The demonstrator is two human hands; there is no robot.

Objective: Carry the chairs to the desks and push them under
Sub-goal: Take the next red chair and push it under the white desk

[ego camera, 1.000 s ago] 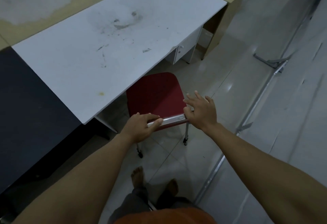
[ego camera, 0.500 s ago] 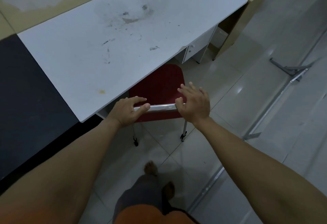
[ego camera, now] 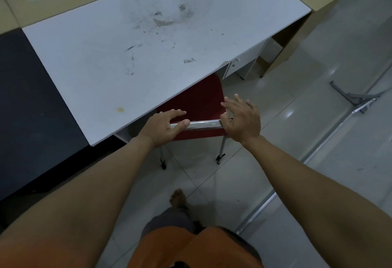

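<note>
A person's left hand (ego camera: 162,127) and right hand (ego camera: 242,120) rest on the chrome top bar (ego camera: 203,124) of a red chair (ego camera: 197,102), fingers spread and loose rather than clamped; the left thumb lies along the bar, the right palm presses its end. The chair's seat sits partly under the scuffed white desk (ego camera: 131,41), its rear legs (ego camera: 221,149) standing on the tiled floor (ego camera: 265,102). A bare foot (ego camera: 178,197) shows below.

arms (ego camera: 89,200) bare; top (ego camera: 191,248) orange; trousers (ego camera: 167,219) grey; foot (ego camera: 178,197) bare
</note>
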